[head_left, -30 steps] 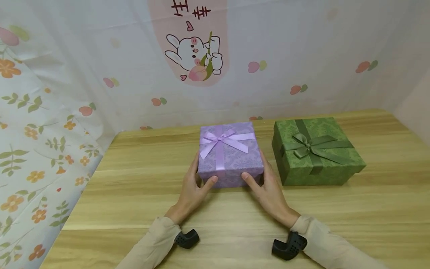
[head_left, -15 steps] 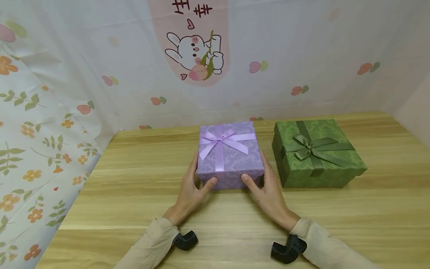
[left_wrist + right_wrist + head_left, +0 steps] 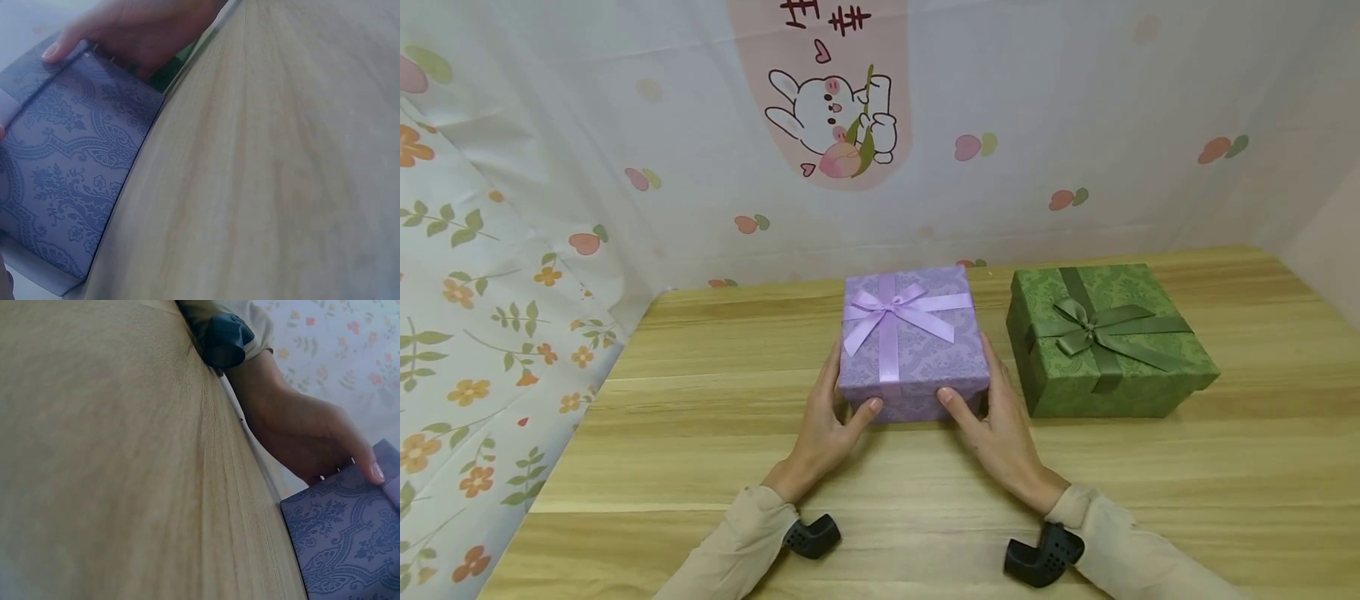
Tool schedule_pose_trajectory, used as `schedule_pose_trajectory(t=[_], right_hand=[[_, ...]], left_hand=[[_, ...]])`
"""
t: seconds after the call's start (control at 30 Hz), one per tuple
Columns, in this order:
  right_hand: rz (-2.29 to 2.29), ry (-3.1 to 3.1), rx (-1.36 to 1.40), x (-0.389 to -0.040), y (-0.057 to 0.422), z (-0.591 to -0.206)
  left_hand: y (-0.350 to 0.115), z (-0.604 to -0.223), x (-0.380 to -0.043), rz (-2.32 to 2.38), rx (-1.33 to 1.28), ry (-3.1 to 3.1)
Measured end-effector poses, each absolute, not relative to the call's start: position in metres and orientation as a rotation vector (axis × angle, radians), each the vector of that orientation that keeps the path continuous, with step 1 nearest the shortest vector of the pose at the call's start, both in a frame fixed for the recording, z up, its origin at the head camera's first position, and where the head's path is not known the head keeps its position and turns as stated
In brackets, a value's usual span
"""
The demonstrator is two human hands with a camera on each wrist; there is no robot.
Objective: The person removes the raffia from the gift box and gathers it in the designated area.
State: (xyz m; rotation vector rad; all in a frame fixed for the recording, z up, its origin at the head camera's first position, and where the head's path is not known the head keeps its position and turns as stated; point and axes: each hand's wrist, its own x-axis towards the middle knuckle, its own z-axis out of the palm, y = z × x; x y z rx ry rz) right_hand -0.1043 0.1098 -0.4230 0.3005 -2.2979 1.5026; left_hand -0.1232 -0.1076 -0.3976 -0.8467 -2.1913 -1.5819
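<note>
A lilac gift box point(image 3: 932, 354) with a damask pattern, a lid and a satin bow is held between both hands in the head view. My left hand point(image 3: 823, 433) grips its near left corner, thumb on the front face and fingers along the side, mostly hidden. On the opposite corner my right hand point(image 3: 1003, 433) grips likewise, its thumb just below the lid's front edge. The left wrist view shows the box's patterned front point(image 3: 75, 162) close over the wood, with the right hand point(image 3: 144, 31) behind. The left hand point(image 3: 300, 425) appears across from the right wrist camera.
A green gift box point(image 3: 1097, 402) with a dark green bow stands just right of the lilac one, a narrow gap between them. Both are at the far side of a wooden table point(image 3: 715, 400). A printed curtain point(image 3: 1015, 100) hangs behind. Each wrist wears a black device point(image 3: 1045, 557).
Both hands keep their grip. The lilac box looks slightly larger, and its back edge sits a little higher in the head view. The green box keeps its place as the view shifts slightly.
</note>
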Motion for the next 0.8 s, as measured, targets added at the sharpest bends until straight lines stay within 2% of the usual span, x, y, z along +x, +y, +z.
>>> schedule_pose_trajectory(t=[0.8], right_hand=[[1.429,-2.292,0.368,-0.1035,0.1103,-0.423]], left_hand=[[-0.1064,-0.3973,-0.1214,-1.618,-0.853,-2.135]])
